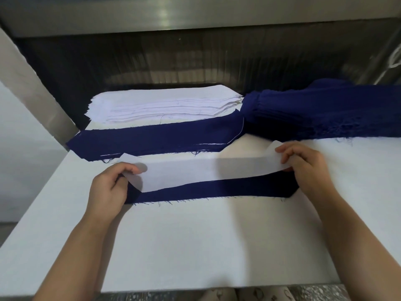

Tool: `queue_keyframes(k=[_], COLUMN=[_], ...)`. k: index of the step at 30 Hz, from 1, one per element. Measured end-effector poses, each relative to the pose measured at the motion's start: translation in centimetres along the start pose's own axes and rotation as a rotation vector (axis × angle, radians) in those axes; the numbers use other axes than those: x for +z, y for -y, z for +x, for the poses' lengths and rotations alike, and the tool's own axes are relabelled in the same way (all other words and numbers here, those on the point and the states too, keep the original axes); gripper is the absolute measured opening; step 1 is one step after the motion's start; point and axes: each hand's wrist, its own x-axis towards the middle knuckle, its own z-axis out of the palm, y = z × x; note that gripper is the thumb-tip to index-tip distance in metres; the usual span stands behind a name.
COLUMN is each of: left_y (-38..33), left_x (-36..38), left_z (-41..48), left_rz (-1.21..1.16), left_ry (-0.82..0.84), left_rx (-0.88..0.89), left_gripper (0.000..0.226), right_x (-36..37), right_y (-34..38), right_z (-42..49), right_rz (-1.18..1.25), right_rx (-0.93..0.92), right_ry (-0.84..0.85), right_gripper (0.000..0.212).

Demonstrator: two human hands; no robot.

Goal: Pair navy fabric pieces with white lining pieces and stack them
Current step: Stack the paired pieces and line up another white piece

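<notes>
Both hands are busy with one white lining strip (195, 172) right now. My left hand (108, 187) pinches its left end between thumb and curled fingers, and my right hand (303, 166) pinches the right end the same way. The strip is stretched between them across the middle of the worktop (195, 246). It sits over a navy strip (217, 191) that lies flat on the white surface. The lining covers the far part of it, so only a navy band with a frayed near edge shows below the white, and both ends of the lining look lifted a bit where I'm holding them. Just beyond that, toward the far edge, there's another long navy piece (162, 137) lying flat, with thin slivers of white peeking out along its near right side. Behind it at the far left sits the stack of white lining pieces (162, 103), fanned slightly, with faint lines along the layers. Right beside it, at the far right, is the pile of navy pieces (325, 109), all fraying threads on the near side. A metal post (32, 88) slants along the left edge. There's a white scrawl (392, 61) on the dark panel at the far right corner, but I can't read it.
</notes>
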Motion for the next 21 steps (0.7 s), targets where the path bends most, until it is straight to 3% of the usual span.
queue_keyframes(k=[5, 13, 21], left_y=[0.0, -0.3, 0.0], left_x=[0.0, -0.3, -0.8], left_z=[0.1, 0.2, 0.2], left_rz=[-0.026, 0.073, 0.041], left_ry=[-0.075, -0.021, 0.094], left_rx=[-0.015, 0.136, 0.168], left_gripper=[0.015, 0.056, 0.049], right_x=[0.2, 0.1, -0.1], right_y=[0.3, 1.4, 1.1], right_z=[-0.1, -0.5, -0.5], right_rz=[-0.144, -0.185, -0.185], right_rx=[-0.021, -0.057, -0.131], right_ry=[-0.027, 0.081, 0.040], right_gripper=[0.029, 0.055, 0.029])
